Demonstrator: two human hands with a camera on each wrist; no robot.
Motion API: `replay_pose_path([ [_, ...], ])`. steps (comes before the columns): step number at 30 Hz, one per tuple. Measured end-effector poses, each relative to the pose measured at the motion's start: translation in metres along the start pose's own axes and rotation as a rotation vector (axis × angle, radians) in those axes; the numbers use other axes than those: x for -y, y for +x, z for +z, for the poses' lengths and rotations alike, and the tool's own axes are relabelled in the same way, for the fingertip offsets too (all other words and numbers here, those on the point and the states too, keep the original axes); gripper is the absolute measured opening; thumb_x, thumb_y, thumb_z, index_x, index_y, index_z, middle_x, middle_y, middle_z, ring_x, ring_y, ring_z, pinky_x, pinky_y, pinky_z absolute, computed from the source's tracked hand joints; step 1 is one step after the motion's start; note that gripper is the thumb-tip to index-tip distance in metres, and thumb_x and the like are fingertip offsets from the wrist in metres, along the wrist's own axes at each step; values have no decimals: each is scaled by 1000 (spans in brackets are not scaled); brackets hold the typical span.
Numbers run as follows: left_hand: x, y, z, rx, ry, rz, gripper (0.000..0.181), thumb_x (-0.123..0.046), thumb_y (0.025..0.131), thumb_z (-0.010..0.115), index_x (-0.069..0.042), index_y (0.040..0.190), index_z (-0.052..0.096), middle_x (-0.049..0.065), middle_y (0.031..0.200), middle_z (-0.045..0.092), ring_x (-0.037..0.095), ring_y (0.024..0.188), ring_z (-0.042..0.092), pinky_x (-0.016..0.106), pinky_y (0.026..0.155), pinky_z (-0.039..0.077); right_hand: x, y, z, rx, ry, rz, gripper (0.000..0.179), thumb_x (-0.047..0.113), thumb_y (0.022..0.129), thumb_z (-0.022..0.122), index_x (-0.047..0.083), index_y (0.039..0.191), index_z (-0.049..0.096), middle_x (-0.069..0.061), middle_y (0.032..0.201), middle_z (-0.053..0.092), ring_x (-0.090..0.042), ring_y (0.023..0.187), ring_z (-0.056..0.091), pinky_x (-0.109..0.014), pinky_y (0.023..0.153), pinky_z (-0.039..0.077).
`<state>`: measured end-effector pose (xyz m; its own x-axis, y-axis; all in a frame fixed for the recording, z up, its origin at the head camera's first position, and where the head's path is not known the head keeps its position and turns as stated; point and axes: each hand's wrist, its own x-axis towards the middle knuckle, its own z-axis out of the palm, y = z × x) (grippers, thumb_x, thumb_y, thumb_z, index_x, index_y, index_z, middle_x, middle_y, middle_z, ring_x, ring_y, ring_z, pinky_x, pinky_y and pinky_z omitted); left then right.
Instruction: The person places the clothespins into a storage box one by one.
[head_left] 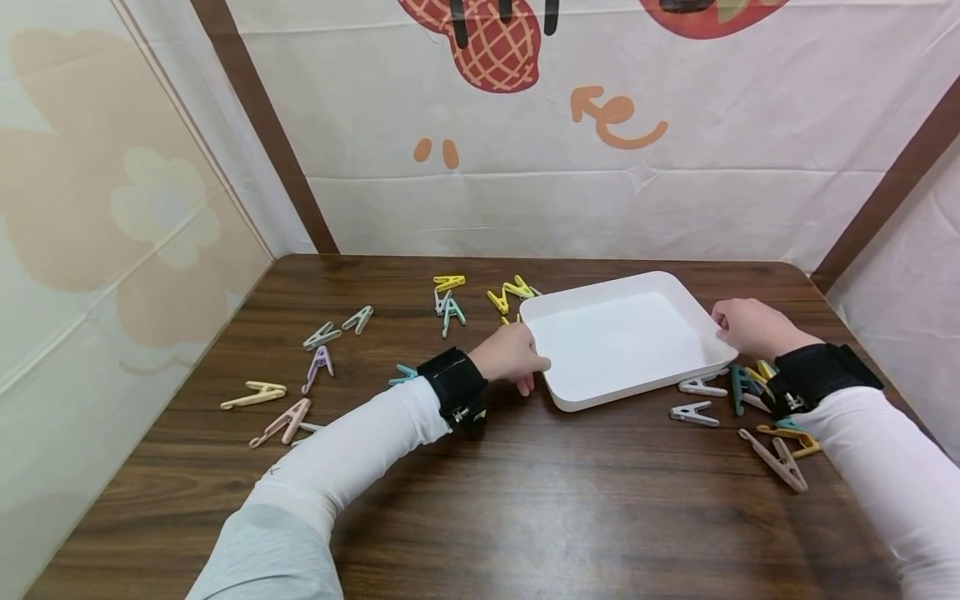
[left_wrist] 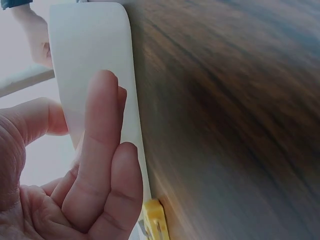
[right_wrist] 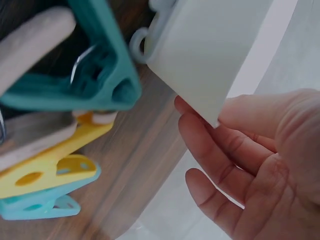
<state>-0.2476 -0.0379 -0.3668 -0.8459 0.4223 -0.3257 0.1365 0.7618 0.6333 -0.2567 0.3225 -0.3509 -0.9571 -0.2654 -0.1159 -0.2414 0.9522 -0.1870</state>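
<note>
A shallow white tray (head_left: 622, 337) sits toward the back right of the table, turned slightly. My left hand (head_left: 510, 358) pinches its left rim, thumb on the inside and fingers against the outer wall, as the left wrist view shows. On the opposite side, my right hand (head_left: 757, 327) grips the right rim between thumb and fingers. In the right wrist view the fingertips (right_wrist: 192, 127) curl under the tray's edge. Below that hand lie a dark teal clothespin (right_wrist: 120, 85), a yellow clothespin (right_wrist: 75, 167) and a light blue clothespin (right_wrist: 45, 207).
Loose clothespins lie on the brown wooden table (head_left: 525, 500): a purple one (head_left: 318, 367), a cream one (head_left: 255, 393) and a pink one (head_left: 283, 422) at left, yellow ones (head_left: 450, 282) at the back, grey ones (head_left: 695, 413) at right. Printed fabric (head_left: 480, 200) hangs behind.
</note>
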Motion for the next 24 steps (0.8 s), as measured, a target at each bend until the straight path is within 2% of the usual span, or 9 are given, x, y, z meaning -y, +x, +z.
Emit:
replay_pose_path([
  [7, 13, -12, -7, 8, 13, 29, 27, -15, 92, 61, 0, 70, 65, 6, 56, 65, 22, 57, 69, 29, 59, 53, 12, -4, 3, 3, -23, -74, 7, 2, 88, 64, -1, 85, 58, -4, 70, 55, -21, 62, 49, -37, 57, 41],
  [10, 19, -17, -12, 9, 16, 21, 24, -15, 92, 61, 0, 74, 65, 6, 57, 66, 21, 56, 68, 27, 58, 52, 21, -6, 4, 11, -26, -90, 10, 4, 89, 64, 1, 83, 57, -3, 68, 52, -19, 60, 47, -34, 55, 39],
  [18, 37, -23, -25, -8, 11, -7, 24, -12, 92, 60, -1, 71, 64, 7, 59, 67, 18, 55, 68, 27, 57, 52, 41, -8, 9, -5, -62, -131, 16, 7, 88, 67, 5, 78, 55, 0, 63, 49, -16, 56, 45, -32, 53, 38],
  [24, 43, -29, -35, -9, 12, -18, 22, -9, 91, 60, 0, 71, 63, 7, 60, 67, 18, 55, 68, 28, 59, 53, 54, -15, 14, -41, -93, -149, 20, 10, 88, 67, 8, 74, 53, 1, 60, 48, -16, 54, 44, -31, 51, 37],
])
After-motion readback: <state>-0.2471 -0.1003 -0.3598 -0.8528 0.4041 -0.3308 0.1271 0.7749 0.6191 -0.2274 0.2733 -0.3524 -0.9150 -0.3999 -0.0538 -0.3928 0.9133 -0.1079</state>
